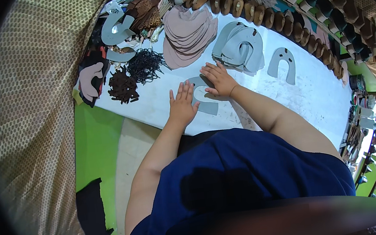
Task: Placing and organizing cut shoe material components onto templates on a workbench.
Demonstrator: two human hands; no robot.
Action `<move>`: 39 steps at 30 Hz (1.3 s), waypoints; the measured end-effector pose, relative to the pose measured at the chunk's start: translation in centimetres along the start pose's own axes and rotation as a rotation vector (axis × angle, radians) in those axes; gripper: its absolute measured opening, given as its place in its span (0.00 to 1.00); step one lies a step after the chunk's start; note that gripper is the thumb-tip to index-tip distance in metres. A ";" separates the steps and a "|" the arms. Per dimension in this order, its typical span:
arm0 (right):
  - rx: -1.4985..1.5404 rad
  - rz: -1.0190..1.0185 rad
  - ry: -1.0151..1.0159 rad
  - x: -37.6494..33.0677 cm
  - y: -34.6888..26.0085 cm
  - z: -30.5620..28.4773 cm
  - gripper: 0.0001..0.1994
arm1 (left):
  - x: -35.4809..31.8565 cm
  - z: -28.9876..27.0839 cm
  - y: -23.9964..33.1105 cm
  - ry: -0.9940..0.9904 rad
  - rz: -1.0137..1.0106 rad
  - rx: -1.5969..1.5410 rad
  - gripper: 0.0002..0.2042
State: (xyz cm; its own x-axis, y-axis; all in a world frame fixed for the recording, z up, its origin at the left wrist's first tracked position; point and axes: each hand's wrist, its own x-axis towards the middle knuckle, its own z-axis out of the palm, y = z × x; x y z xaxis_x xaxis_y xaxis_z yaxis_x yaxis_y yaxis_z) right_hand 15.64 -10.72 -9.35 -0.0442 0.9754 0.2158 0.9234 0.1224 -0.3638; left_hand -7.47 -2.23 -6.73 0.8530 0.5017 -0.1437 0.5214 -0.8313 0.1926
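A grey horseshoe-shaped shoe upper piece (207, 107) lies flat on the white tabletop in front of me. My left hand (182, 104) rests on its left side, palm down with the fingers stretched out. Over its upper right part lies my right hand (220, 80), also flat with fingers spread; a thin band circles that wrist. Parts of the piece are hidden under both hands. Just beyond my right hand sits a stack of similar grey pieces (247, 48). Farther right, a single grey piece (282, 64) with small dark marks at its top lies alone.
Left of the stack are layered pinkish pieces (188, 36), a heap of black laces (146, 65) and a pile of dark brown strips (123, 87). Rows of brown shoe lasts (259, 15) line the far edge. A patterned curtain (37, 134) hangs at the left.
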 end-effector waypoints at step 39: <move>0.034 0.603 0.194 21.1 -19.5 9.9 0.11 | -6.0 -7.3 -25.6 -0.588 -0.665 -0.177 0.76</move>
State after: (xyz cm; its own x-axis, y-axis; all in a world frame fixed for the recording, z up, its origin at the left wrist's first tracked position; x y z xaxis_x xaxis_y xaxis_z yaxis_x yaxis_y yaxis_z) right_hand -7.10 9.30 -6.66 0.5529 0.8241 0.1231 0.7514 -0.4293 -0.5011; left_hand -25.79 17.79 -3.66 0.2504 0.6218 -0.7421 0.9399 -0.3400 0.0322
